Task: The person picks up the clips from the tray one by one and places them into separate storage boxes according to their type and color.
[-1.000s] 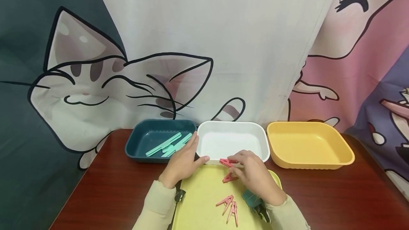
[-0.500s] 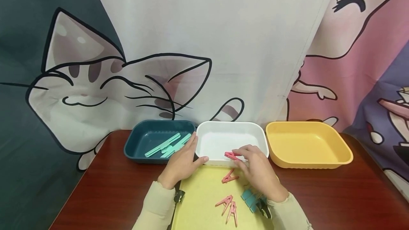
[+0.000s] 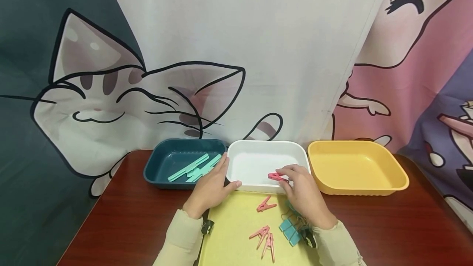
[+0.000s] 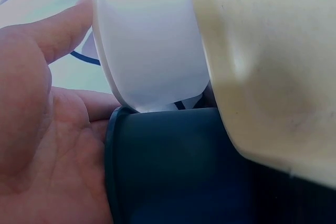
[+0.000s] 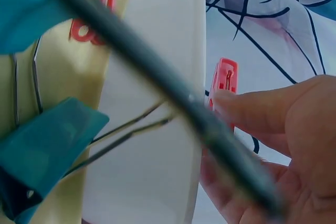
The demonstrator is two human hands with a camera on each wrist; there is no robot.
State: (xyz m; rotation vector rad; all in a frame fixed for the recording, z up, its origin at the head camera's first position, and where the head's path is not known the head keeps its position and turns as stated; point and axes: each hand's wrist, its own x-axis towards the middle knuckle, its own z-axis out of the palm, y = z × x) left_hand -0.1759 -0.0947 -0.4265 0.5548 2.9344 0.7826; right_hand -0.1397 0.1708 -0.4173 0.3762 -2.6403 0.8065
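My right hand (image 3: pixel 304 194) pinches a pink clothespin (image 3: pixel 275 176) between thumb and fingers, just over the near side of the white tray (image 3: pixel 255 186). The same clothespin (image 5: pixel 226 77) shows beside the thumb in the right wrist view. My left hand (image 3: pixel 211 190) lies with straight fingers where the dark blue tray (image 3: pixel 162 183) and the white tray meet. In the left wrist view its thumb touches the white rim, and the palm is against the dark blue tray's rim. Several loose pink clothespins (image 3: pixel 265 204) lie on the yellow board (image 3: pixel 229 233).
Teal binder clips (image 3: pixel 290 232) lie on the yellow board under my right wrist; one (image 5: pixel 52 150) looms large in the right wrist view. Mint-green long clips (image 3: pixel 189 168) lie in the dark blue tray. A yellow tray (image 3: pixel 360 191) stands at the right, before a printed curtain.
My right hand has moved right and slightly forward with the clothespin, from the white tray's near rim to over its inside. More of the binder clips shows. The left hand stays put.
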